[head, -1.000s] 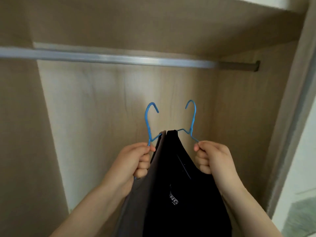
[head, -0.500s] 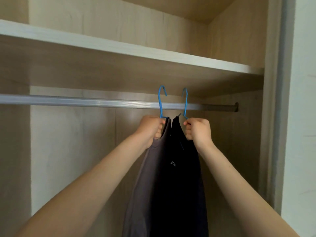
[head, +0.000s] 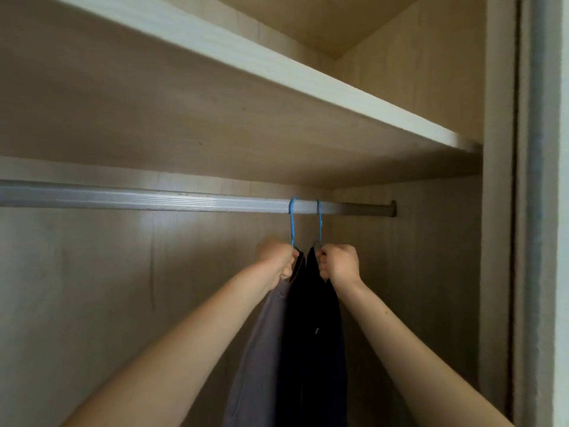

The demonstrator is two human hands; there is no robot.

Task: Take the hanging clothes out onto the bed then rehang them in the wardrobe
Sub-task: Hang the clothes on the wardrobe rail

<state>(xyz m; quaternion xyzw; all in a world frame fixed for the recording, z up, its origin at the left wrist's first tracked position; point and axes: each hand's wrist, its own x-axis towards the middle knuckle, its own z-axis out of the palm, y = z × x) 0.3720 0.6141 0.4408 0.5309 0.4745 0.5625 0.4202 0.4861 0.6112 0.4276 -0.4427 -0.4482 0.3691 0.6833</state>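
Two blue wire hangers hook over the metal wardrobe rail (head: 154,198) near its right end. The left hanger (head: 292,224) carries a grey garment (head: 261,349); my left hand (head: 277,260) is shut on it just below the hook. The right hanger (head: 319,224) carries a black garment (head: 311,349); my right hand (head: 340,261) is shut on it in the same way. Both garments hang side by side, touching, and run out of view at the bottom. The hangers' shoulders are hidden by my fists and the cloth.
A pale wooden shelf (head: 277,66) runs just above the rail. The wardrobe's right side wall (head: 406,272) stands close beside the black garment. The door frame (head: 542,211) fills the right edge. The rail to the left of the hangers is bare.
Both hands have lifted the two hangers from below the rail up to it, and the hooks now sit over the rail. The camera has tilted upward.
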